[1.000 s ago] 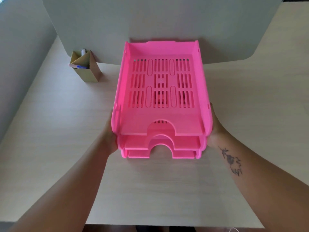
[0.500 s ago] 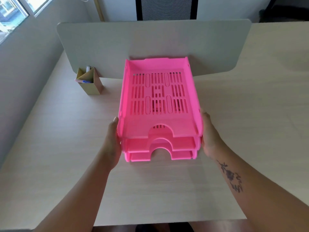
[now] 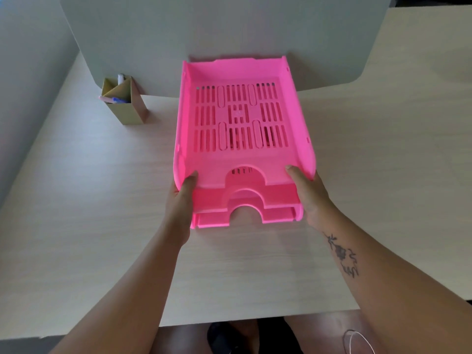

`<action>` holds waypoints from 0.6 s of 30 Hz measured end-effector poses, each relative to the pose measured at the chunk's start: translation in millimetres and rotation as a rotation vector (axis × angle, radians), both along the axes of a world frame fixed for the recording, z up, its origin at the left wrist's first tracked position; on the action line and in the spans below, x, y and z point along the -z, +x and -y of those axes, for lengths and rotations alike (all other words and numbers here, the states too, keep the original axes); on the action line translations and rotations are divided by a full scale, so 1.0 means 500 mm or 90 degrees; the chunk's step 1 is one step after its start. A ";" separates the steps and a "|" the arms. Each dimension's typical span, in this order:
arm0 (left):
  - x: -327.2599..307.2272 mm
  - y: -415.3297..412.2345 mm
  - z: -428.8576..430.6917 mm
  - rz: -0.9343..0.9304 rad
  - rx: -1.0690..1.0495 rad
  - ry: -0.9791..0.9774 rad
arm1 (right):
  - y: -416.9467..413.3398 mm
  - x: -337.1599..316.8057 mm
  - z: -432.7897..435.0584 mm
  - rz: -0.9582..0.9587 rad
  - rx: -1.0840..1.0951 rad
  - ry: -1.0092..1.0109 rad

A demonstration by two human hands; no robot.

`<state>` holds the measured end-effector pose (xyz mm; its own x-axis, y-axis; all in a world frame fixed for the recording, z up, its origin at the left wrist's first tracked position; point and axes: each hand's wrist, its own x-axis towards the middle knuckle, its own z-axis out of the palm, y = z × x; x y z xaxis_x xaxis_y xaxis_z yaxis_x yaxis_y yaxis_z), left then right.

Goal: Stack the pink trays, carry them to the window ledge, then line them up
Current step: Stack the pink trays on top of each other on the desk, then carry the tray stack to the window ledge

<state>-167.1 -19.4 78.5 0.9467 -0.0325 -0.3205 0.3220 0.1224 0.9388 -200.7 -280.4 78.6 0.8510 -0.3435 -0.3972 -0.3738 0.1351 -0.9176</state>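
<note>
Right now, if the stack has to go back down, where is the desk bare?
Bare desk lies right of the pink trays and near, between the stack and the desk's front edge. The left is bare too, up to the pen holder by the divider. Both hands, left and right, crowd the front corners.

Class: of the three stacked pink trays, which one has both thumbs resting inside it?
The top tray: both hands' thumbs hook over its front corners; the two beneath show only front edges.

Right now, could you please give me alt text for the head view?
Both hands, left hand and right hand, grip the near corners of a stack of pink trays on a pale wooden desk. A cardboard pen holder stands to its left.
</note>
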 end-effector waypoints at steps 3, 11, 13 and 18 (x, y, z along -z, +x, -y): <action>0.001 -0.006 0.002 -0.020 -0.022 -0.014 | -0.008 0.006 -0.008 -0.018 0.014 0.012; 0.003 -0.062 -0.018 -0.065 -0.062 -0.026 | -0.051 0.008 -0.037 -0.033 0.011 0.000; -0.024 -0.076 -0.043 -0.050 -0.085 -0.028 | -0.044 -0.019 -0.059 -0.007 -0.024 -0.013; -0.075 -0.130 -0.121 -0.023 -0.230 -0.012 | -0.010 -0.071 -0.144 0.057 -0.151 -0.004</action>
